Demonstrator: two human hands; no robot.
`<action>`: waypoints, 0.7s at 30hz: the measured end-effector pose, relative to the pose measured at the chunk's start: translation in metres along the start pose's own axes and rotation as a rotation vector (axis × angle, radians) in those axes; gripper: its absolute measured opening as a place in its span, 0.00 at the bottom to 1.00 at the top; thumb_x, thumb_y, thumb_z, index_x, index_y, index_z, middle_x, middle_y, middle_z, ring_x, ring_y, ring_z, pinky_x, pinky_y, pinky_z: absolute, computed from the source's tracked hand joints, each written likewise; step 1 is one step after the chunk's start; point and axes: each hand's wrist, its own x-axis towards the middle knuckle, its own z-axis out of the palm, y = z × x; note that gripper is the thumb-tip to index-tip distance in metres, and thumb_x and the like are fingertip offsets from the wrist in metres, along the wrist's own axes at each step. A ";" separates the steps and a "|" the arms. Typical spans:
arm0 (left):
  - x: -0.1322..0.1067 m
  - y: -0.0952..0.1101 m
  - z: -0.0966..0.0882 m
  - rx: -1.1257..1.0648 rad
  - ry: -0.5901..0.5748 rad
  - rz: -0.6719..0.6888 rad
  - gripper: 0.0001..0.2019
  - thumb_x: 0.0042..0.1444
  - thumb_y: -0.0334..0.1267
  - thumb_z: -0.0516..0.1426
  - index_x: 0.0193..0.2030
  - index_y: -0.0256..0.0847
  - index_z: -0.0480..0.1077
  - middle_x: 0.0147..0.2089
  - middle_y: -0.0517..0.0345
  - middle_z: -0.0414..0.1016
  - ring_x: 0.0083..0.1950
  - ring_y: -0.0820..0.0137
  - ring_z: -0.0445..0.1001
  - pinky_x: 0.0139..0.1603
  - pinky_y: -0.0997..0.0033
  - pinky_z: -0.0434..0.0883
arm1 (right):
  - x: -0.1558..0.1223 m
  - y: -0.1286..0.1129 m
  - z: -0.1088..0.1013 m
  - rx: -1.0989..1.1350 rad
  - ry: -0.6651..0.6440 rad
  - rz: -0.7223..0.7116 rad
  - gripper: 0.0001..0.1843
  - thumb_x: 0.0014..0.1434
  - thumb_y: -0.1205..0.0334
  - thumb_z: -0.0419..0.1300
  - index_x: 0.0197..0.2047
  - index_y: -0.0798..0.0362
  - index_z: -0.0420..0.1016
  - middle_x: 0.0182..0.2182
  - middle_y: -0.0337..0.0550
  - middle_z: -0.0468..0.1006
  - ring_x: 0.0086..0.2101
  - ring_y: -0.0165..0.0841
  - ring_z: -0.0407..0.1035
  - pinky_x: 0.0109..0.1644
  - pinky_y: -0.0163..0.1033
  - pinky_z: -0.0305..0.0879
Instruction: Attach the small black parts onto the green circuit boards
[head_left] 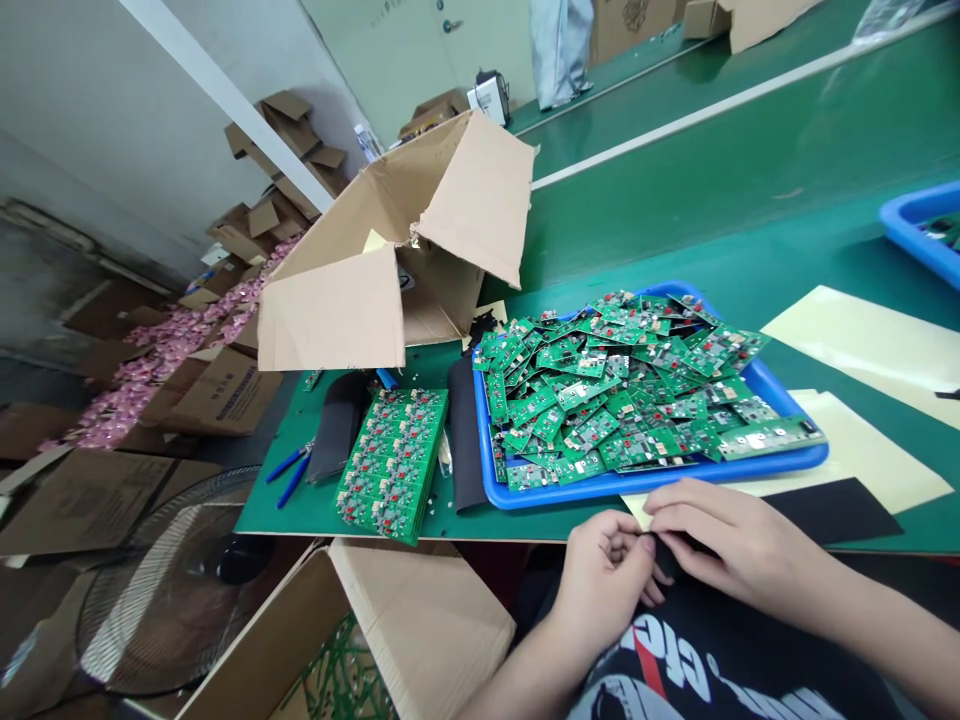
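Note:
My left hand [606, 572] and my right hand [724, 535] meet just in front of the table edge, close to my body. The fingers of both are curled in a pinch, fingertips nearly touching. Whatever they pinch is too small or hidden to make out against the dark shirt. Right behind them stands a blue tray [667, 478] heaped with small green circuit boards [600, 385]. Pale yellow sheets [862, 440] lie beside the tray, partly behind my right hand. A black strip of sheet [836, 510] rests on them near the table edge.
Left of the tray are a black sheet [466, 440], a stack of circuit board panels [394, 465], black pieces [337, 425] and blue-handled pliers [289, 470]. An open carton [330, 310] stands behind. Below the edge are another carton [427, 640] and a fan [165, 590].

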 end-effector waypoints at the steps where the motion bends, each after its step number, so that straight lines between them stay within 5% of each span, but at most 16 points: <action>1: 0.000 -0.002 -0.001 0.020 0.003 0.003 0.25 0.50 0.62 0.56 0.34 0.38 0.64 0.20 0.62 0.68 0.17 0.77 0.65 0.18 0.79 0.64 | -0.004 0.001 -0.001 0.058 0.004 0.050 0.10 0.62 0.74 0.52 0.38 0.50 0.69 0.34 0.45 0.79 0.35 0.34 0.76 0.38 0.36 0.75; 6: -0.007 -0.007 -0.011 0.223 0.092 0.128 0.15 0.59 0.49 0.52 0.38 0.37 0.66 0.19 0.64 0.66 0.18 0.73 0.68 0.19 0.75 0.66 | -0.027 0.009 -0.017 0.268 0.152 0.380 0.05 0.63 0.65 0.55 0.36 0.47 0.69 0.31 0.41 0.79 0.33 0.33 0.77 0.35 0.32 0.75; 9: -0.012 -0.003 -0.015 0.394 0.195 0.315 0.10 0.57 0.40 0.55 0.42 0.38 0.71 0.25 0.59 0.69 0.28 0.68 0.71 0.31 0.69 0.70 | -0.036 0.012 -0.020 0.331 0.206 0.495 0.06 0.64 0.58 0.57 0.34 0.46 0.72 0.29 0.41 0.79 0.31 0.34 0.77 0.33 0.32 0.75; 12: -0.007 0.002 -0.011 0.665 0.116 0.646 0.07 0.55 0.39 0.59 0.39 0.40 0.74 0.32 0.54 0.74 0.37 0.64 0.73 0.39 0.65 0.71 | -0.039 0.011 -0.015 0.375 0.206 0.583 0.09 0.63 0.53 0.57 0.34 0.47 0.74 0.30 0.42 0.79 0.33 0.35 0.76 0.37 0.34 0.75; 16: 0.007 0.001 -0.002 1.253 0.006 1.115 0.05 0.62 0.35 0.55 0.38 0.36 0.72 0.37 0.53 0.75 0.39 0.64 0.74 0.35 0.66 0.71 | -0.039 0.014 -0.014 0.481 0.269 0.682 0.14 0.61 0.48 0.60 0.31 0.49 0.75 0.30 0.44 0.79 0.32 0.35 0.76 0.36 0.35 0.76; 21: 0.015 -0.003 -0.002 1.353 0.049 1.136 0.08 0.65 0.32 0.50 0.39 0.37 0.71 0.41 0.52 0.74 0.41 0.66 0.73 0.37 0.67 0.71 | -0.059 0.022 -0.042 0.419 0.370 0.849 0.19 0.54 0.42 0.64 0.27 0.50 0.74 0.31 0.46 0.81 0.34 0.38 0.77 0.38 0.36 0.77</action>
